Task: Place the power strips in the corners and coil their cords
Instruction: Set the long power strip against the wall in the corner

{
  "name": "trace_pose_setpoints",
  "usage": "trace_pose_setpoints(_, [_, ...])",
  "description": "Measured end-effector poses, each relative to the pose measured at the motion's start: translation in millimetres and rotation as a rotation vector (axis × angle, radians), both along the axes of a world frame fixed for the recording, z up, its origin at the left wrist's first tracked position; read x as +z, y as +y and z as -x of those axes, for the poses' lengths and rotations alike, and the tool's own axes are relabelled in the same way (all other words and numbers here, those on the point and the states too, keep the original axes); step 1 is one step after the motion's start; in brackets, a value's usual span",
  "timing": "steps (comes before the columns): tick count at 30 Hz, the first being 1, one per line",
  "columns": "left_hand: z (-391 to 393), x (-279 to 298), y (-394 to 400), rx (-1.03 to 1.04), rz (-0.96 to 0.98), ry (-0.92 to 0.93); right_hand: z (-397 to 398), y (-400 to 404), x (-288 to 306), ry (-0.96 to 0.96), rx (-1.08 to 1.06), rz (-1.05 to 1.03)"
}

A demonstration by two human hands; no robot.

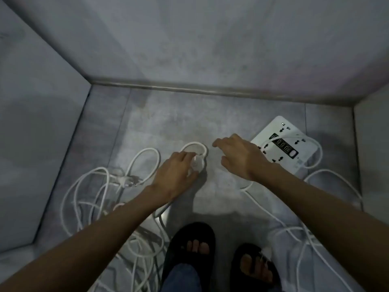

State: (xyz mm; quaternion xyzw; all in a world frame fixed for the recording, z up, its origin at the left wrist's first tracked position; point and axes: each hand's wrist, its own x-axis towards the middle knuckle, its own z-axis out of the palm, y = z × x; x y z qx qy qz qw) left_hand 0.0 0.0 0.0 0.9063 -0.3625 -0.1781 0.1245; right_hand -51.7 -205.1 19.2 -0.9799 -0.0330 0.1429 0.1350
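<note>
Left hand [176, 171] grips a white plug [196, 164] with a cord loop [194, 147] on the floor [168, 114], center. Right hand [240, 154] hovers just beside it, fingers loose, holding nothing. White power strip [294, 148] sits near the right wall; tangled cords [101, 199] at left.

Grey tiled floor [210, 114] bears white power strip [294, 148] and tangled cords [88, 192].
</note>
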Motion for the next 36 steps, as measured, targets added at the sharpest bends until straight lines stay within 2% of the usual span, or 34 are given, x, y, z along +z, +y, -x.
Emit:
trace_pose_setpoints(4, [10,-11,-3,0.050,-0.216,-0.017,6,3,-3,0.012,-0.008,0.051])
trace_pose_setpoints(7, [8,-23,-3,0.032,-0.273,-0.073,13,6,-13,-0.074,0.028,0.062])
trace_pose_setpoints(11, [-1,-25,-7,0.056,-0.284,-0.112,9,13,-22,-0.064,0.000,0.030])
trace_pose_setpoints(19, [-58,-25,-20,0.637,-0.090,0.196,-2,39,-36,-0.010,-0.094,-0.096])
trace_pose_setpoints(23, [-78,-27,-31,1.051,0.144,0.378,-9,59,-49,-0.024,-0.181,-0.174])
trace_pose_setpoints(25, [-82,-28,-36,1.145,0.215,0.404,-11,64,-51,-0.111,-0.282,-0.202])
trace_pose_setpoints(28, [-80,-30,-40,1.176,0.267,0.435,-10,65,-55,-0.225,-0.219,-0.059])
trace_pose_setpoints(30, [-75,-31,-40,1.140,0.276,0.392,-10,63,-56,-0.185,-0.194,0.024])
trace_pose_setpoints(31, [-74,-34,-37,1.057,0.253,0.297,-9,64,-58,-0.170,-0.205,0.049])
trace_pose_setpoints(34, [-70,-38,-20,0.484,0.111,-0.138,1,73,-58,-0.107,-0.277,0.073])
trace_pose_setpoints(36, [-71,-39,-14,0.108,-0.069,-0.158,3,76,-60,-0.037,-0.337,0.114])
